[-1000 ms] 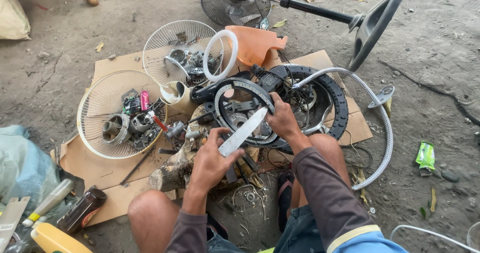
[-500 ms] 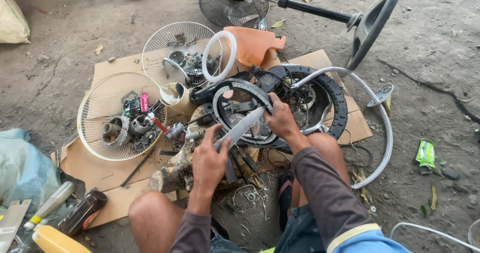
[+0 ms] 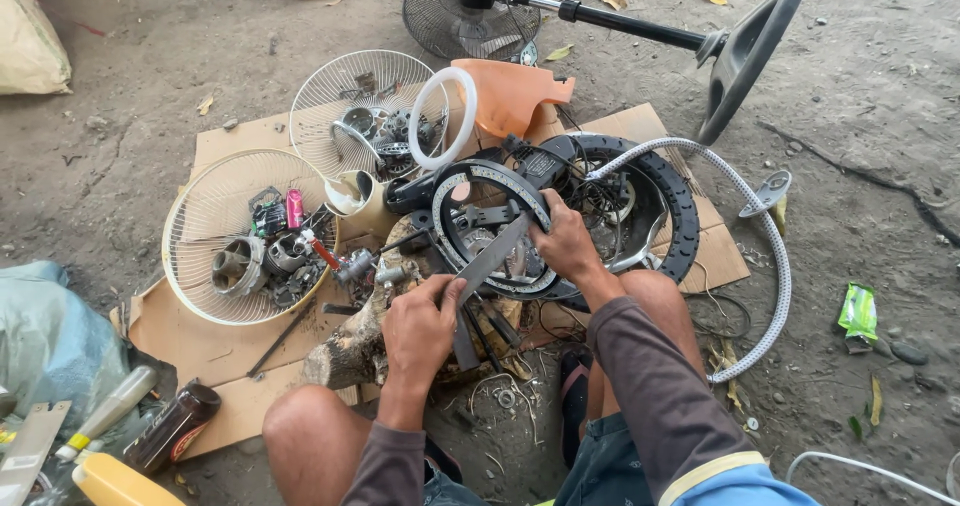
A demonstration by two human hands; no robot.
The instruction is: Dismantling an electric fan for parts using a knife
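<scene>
Flat metal blade [image 3: 495,256] is levering at the grey ring [image 3: 490,228] over a wood stump [image 3: 350,346]. Left hand [image 3: 420,331] is clamped on the blade's lower end; right hand [image 3: 565,246] pins ring and blade tip. Prying, I'd say; steady pressure next. Around it: cardboard [image 3: 230,346], fan grilles [image 3: 235,231], bare dirt ground [image 3: 870,196].

Blade's [image 3: 492,256] lower end perhaps hidden by left hand [image 3: 420,331].
</scene>
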